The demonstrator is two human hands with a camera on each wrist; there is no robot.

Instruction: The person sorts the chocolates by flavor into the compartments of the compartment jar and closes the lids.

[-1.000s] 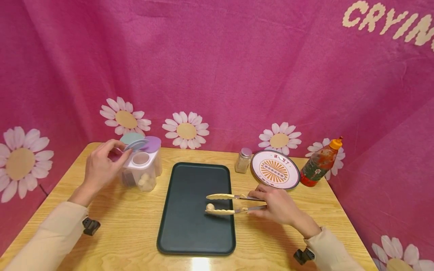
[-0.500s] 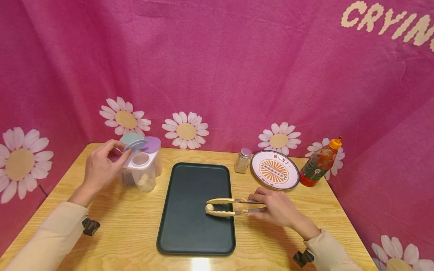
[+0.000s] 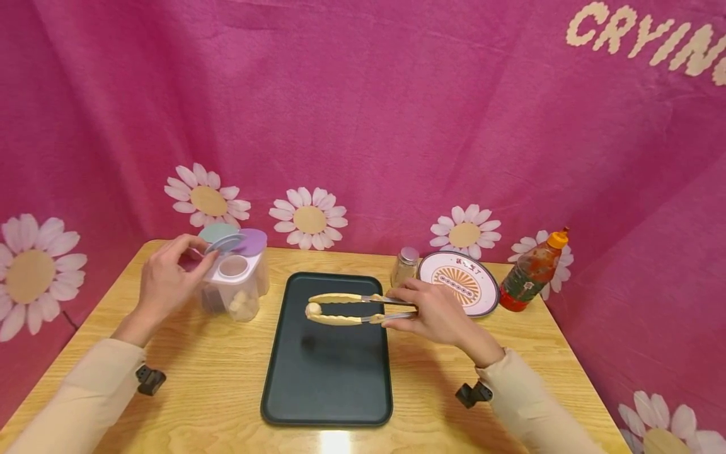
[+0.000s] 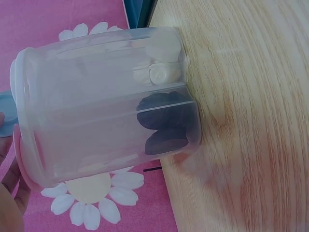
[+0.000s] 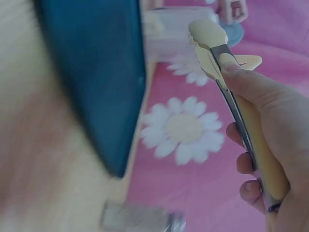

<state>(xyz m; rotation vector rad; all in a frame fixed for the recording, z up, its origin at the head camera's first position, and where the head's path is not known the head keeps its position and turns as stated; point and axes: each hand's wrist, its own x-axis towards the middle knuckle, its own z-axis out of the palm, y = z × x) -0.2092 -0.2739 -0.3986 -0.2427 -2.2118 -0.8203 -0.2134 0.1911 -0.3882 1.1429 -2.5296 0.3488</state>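
Note:
My left hand (image 3: pixel 164 277) pinches a raised light-blue lid (image 3: pixel 225 243) on a clear divided container (image 3: pixel 245 291). One round opening of the container is uncovered. Pale round pieces (image 4: pixel 164 73) lie at its bottom, with dark pieces (image 4: pixel 164 145) in the neighbouring compartment. In my right hand (image 3: pixel 433 315) I grip tongs (image 3: pixel 337 320) with cream, scalloped tips, pointing left over the dark tray (image 3: pixel 326 391). Between the tips sits a small pale ball (image 3: pixel 313 309), lifted off the tray, its shadow below. The right wrist view shows thumb and fingers wrapped round the tong handles (image 5: pixel 246 121).
A glass jar with a mauve cap (image 3: pixel 407 255) stands behind my right hand. Beside it lies a patterned oval plate (image 3: pixel 482 293), then a red sauce bottle (image 3: pixel 530 271) at the far right. A pink curtain (image 3: pixel 363 126) backs the wooden table (image 3: pixel 204 391).
The tongs closed in on the ball, and my right hand has lifted it from the tray and carried it left and away from me. The left hand keeps its hold on the lid.

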